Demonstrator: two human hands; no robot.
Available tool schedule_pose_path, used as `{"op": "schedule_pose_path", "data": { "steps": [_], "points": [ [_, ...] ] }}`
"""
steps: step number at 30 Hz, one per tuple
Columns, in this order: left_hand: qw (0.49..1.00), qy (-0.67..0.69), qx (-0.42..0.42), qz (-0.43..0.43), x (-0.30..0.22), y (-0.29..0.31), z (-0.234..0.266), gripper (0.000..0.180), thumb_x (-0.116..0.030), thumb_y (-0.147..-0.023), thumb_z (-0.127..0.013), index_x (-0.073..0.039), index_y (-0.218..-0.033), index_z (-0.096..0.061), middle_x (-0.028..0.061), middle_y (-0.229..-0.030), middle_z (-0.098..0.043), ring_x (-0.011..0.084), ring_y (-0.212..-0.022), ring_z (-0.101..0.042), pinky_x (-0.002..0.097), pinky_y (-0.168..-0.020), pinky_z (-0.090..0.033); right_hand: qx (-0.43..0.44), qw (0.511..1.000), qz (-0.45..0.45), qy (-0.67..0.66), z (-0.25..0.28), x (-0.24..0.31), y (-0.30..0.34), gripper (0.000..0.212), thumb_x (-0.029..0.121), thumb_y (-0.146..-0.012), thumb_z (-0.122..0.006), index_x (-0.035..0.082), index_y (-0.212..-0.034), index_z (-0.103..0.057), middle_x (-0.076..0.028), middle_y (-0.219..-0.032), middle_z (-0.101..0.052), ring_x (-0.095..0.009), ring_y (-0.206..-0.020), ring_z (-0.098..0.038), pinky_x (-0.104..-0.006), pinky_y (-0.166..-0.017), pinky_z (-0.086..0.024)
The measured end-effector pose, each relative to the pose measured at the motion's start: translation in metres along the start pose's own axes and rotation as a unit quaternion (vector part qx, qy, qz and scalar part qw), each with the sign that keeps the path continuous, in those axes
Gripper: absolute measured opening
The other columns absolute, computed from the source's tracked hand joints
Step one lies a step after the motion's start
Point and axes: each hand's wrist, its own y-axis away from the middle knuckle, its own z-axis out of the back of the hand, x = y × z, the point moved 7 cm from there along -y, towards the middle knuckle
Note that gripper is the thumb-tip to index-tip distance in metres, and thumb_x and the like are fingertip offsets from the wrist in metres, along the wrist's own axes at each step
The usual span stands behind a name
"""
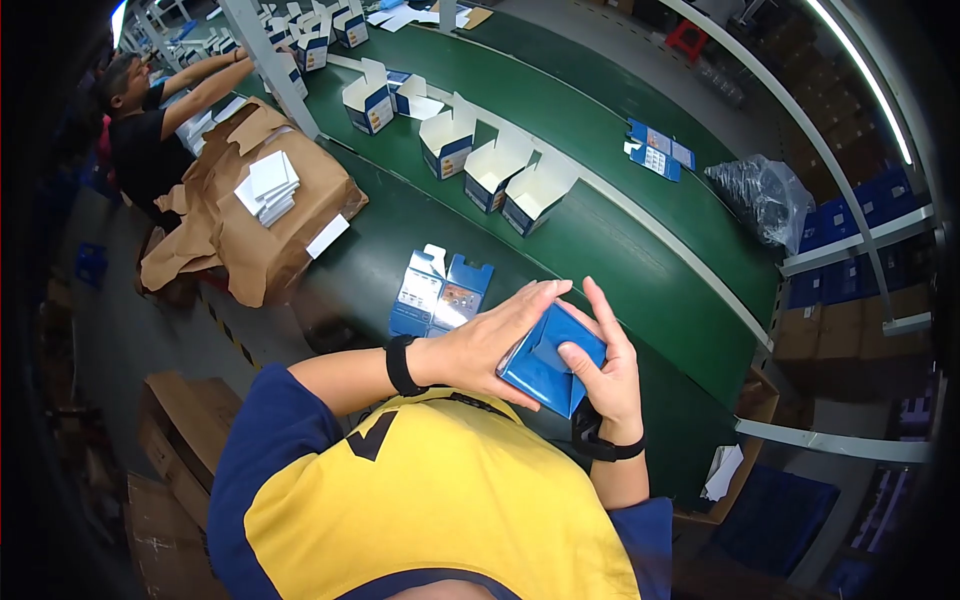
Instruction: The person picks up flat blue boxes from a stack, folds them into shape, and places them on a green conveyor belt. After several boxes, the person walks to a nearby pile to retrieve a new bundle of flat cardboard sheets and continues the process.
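Observation:
Between my two hands, in front of my chest, is a small blue cardboard box (pixel 553 372) with its folded end turned up. My left hand (pixel 485 345) lies along the box's left side, palm against it and fingers pointing away. My right hand (pixel 615 380) grips the right side, its thumb pressed onto the blue end flaps. The box's other faces are mostly hidden by the hands. Just beyond my left wrist, a flattened blue and white printed carton (pixel 440 292) rests on the dark green table (pixel 370 215).
Several open-topped cartons (pixel 445 150) stand in a row on the green conveyor (pixel 640 260). A flat carton (pixel 660 150) and a clear plastic bag (pixel 765 195) lie farther right. At left, white cards (pixel 270 187) top a brown-paper-wrapped bundle (pixel 315 185); a co-worker (pixel 150 130) reaches over the line.

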Motion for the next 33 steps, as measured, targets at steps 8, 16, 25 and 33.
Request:
{"op": "schedule_pose_path", "data": {
  "steps": [8,16,25,33],
  "points": [
    [0.996,-0.066,0.051,0.042,0.007,0.002,-0.008,0.116,-0.031,-0.059,-0.085,-0.008,-0.144,-0.008,0.0234,-0.135,-0.029,0.0403,-0.122,-0.037,0.0448,-0.1,-0.035,-0.01,1.0,0.001,0.023,0.002,-0.018,0.0,0.05,0.017,-0.089,-0.059,0.001,-0.132,-0.042,-0.015,-0.113,-0.06,-0.018,-0.102,-0.058,-0.0304,-0.09,-0.043],
    [0.999,-0.004,-0.005,0.05,-0.007,-0.016,0.012,0.104,-0.029,-0.062,-0.084,-0.002,-0.14,-0.02,0.0198,-0.137,-0.028,0.0405,-0.125,-0.033,0.0448,-0.104,-0.03,-0.091,0.992,0.003,-0.087,0.009,-0.011,-0.002,0.047,0.028,-0.095,-0.047,-0.002,-0.131,-0.042,-0.016,-0.114,-0.059,-0.02,-0.104,-0.055,-0.031,-0.094,-0.04],
    [0.953,-0.208,0.0,-0.22,0.003,-0.004,0.013,0.094,-0.014,-0.063,-0.078,-0.031,-0.139,-0.026,0.0163,-0.138,-0.032,0.037,-0.13,-0.031,0.0558,-0.106,-0.024,-0.108,0.936,-0.193,-0.274,0.027,-0.085,-0.02,0.051,0.029,-0.094,-0.048,-0.003,-0.131,-0.037,-0.016,-0.126,-0.05,-0.024,-0.111,-0.053,-0.0369,-0.1,-0.037],
    [0.903,-0.388,0.069,0.173,0.117,0.043,0.054,0.098,-0.013,-0.063,-0.076,-0.022,-0.143,-0.021,0.0119,-0.142,-0.033,0.0344,-0.134,-0.027,0.0544,-0.107,-0.022,-0.055,0.962,-0.241,-0.112,0.049,-0.127,-0.079,0.073,0.008,-0.073,-0.07,0.001,-0.135,-0.031,-0.018,-0.125,-0.047,-0.026,-0.109,-0.054,-0.0351,-0.095,-0.043]
  ]
}}
